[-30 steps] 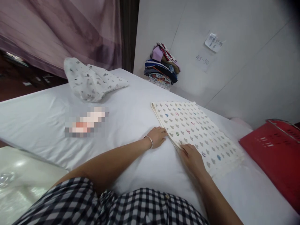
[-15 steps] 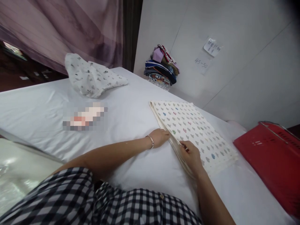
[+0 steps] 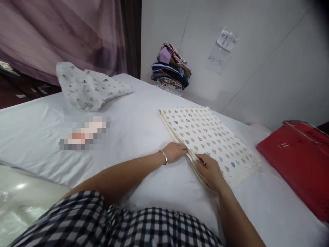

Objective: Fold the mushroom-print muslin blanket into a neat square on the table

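The folded patterned cloth (image 3: 209,139) lies right of centre on the white bed (image 3: 138,120). The left hand (image 3: 176,151) pinches its near edge in a narrow grip; the right hand (image 3: 210,170) presses flat on the corner, holding nothing. If the pinch catches only the top layer, I think the fold can slide open.

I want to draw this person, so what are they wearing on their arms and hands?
Both arms are bare, with no gloves. The left hand has a thin silver bracelet at the wrist. The right hand wears nothing visible. A black-and-white checked shirt shows below.
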